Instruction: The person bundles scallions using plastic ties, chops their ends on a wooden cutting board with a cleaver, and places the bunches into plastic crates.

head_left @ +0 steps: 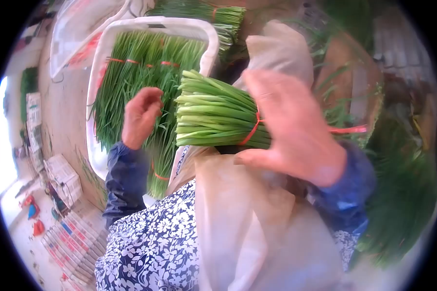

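A thick bundle of garlic chives (213,114), its pale cut ends pointing left, lies across my lap with a red band (254,130) around it. My right hand (296,128) is over the bundle's right part, thumb spread wide from the outstretched fingers, slightly blurred. Left of the cut ends, my left hand (142,116) hovers apart from the bundle, its fingers curled together. Whatever those fingers may pinch is hidden. Below that hand stands a white crate (212,43) filled with banded chives (141,80).
More chives (228,22) lie behind the crate. At right is a large loose heap of greens (398,194), with a red strip (347,129) near my wrist. A beige cloth (247,213) covers my lap. Stacked crates (75,245) and a white box (63,179) stand at left.
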